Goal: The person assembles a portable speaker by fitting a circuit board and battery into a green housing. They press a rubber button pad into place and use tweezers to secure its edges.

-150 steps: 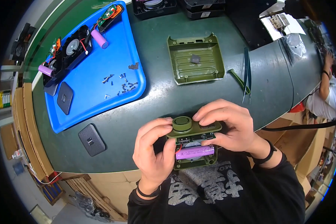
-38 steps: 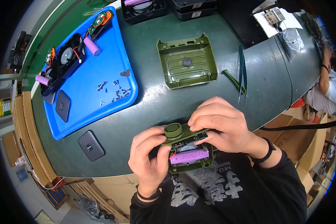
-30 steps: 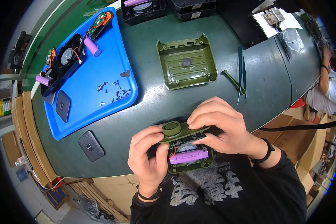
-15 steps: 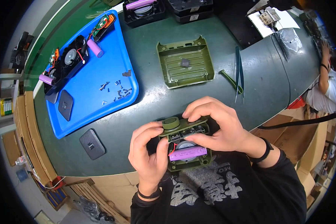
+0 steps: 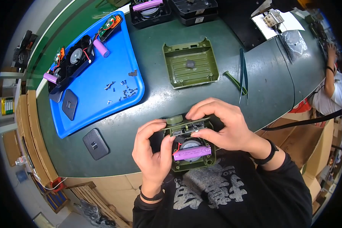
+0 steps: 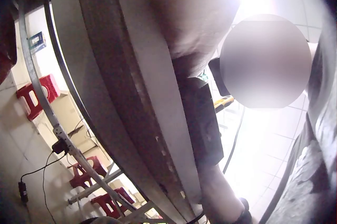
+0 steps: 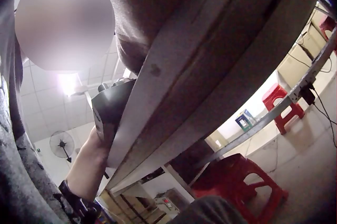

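In the head view, the left hand (image 5: 152,152) pinches the left end of an olive panel (image 5: 187,124) with a round knob (image 5: 174,120). Fingers and thumb of the right hand (image 5: 226,125) grip the panel's right end. Circuit parts show along the panel's underside. Just below it sits an olive housing (image 5: 178,166) at the table's front edge, holding a purple battery (image 5: 192,153) across a round speaker (image 5: 190,144), with red wires at the left. Neither wrist view shows the fingers' contact clearly.
A blue tray (image 5: 98,106) at the left holds screws, batteries and black housings. An olive shell (image 5: 191,64) lies behind the hands, with tweezers (image 5: 244,76) and a green strap (image 5: 231,79) to its right. A dark grille (image 5: 95,144) lies front left. Another person's arm (image 5: 329,81) shows far right.
The knobbed panel has tilted, its knob now seen more edge-on and its circuit side more exposed. Both hands keep hold of it. The whole head view has shifted slightly.
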`<state>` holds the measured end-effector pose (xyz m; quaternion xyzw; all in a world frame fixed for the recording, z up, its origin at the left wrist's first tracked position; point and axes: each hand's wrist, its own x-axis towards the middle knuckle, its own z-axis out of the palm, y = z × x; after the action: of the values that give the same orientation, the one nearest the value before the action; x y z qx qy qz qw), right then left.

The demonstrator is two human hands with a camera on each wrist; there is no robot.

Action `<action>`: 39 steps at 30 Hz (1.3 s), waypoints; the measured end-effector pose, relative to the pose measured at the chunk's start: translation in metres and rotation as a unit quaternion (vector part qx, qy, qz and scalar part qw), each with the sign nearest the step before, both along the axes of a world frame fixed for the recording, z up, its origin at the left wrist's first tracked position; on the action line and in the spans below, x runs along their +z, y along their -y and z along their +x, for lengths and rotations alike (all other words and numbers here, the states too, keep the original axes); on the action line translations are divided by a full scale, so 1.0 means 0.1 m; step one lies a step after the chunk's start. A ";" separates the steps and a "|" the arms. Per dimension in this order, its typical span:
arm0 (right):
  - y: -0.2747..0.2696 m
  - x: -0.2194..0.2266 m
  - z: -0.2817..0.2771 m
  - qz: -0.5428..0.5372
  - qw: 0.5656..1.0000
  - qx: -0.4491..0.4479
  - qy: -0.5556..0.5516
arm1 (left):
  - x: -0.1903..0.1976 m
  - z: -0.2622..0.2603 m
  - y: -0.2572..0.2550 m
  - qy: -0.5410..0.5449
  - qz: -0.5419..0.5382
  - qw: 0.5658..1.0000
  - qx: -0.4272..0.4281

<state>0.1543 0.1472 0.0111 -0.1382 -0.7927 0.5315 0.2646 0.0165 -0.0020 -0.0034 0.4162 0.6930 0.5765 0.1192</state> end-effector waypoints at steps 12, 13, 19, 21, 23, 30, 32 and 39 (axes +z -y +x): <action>0.03 0.01 0.00 0.014 1.000 0.015 -0.011 | 0.31 -0.04 -0.09 -0.075 -0.013 0.988 -0.131; 0.03 0.00 0.00 0.011 1.000 0.018 -0.012 | 0.31 -0.02 -0.12 -0.145 -0.042 0.980 -0.133; 0.04 0.00 0.01 0.052 0.998 0.015 -0.027 | 0.36 0.05 -0.22 -0.114 -0.055 0.984 -0.121; 0.05 0.00 0.01 0.055 0.998 0.013 -0.028 | 0.40 0.05 -0.24 -0.096 -0.071 0.986 -0.114; 0.05 0.01 0.01 0.057 0.998 0.019 -0.023 | 0.42 0.04 -0.26 -0.091 -0.083 0.986 -0.112; 0.04 -0.02 -0.01 0.045 0.998 0.041 -0.029 | 0.42 0.02 -0.25 -0.057 -0.099 0.986 -0.123; 0.03 -0.02 -0.02 0.041 0.998 0.046 -0.026 | 0.41 0.03 -0.24 -0.043 -0.100 0.986 -0.124; -0.01 -0.02 -0.04 0.034 0.996 0.074 -0.031 | 0.35 -0.02 -0.20 -0.004 -0.087 0.982 -0.165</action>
<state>0.1500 0.1482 0.0089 -0.0538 -0.8097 0.5266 0.2533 0.0147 0.0180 0.0314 0.5152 0.6624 0.4851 0.2460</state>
